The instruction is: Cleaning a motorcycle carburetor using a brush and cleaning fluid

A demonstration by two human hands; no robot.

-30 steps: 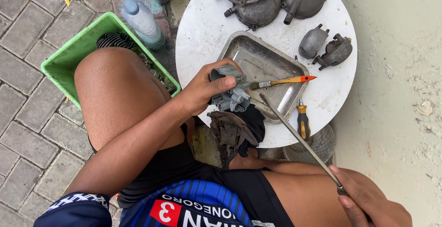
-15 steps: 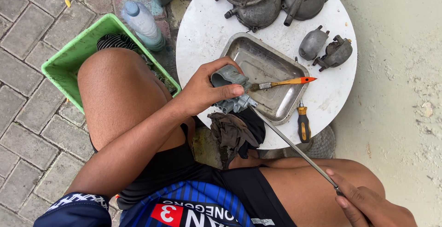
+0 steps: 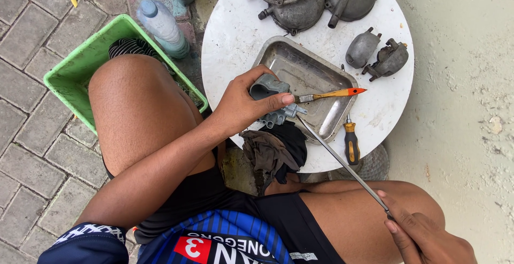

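Gripping a small grey cast-metal engine part (image 3: 270, 100) over the dented steel tray (image 3: 300, 66), the left hand (image 3: 243, 106) has lifted it slightly since before — the right hand (image 3: 423, 232), closed on a long thin metal rod (image 3: 342, 162), now pokes its tip into it.

Black shorts (image 3: 214, 200), blue striped jersey (image 3: 225, 237), red patch (image 3: 193, 248)
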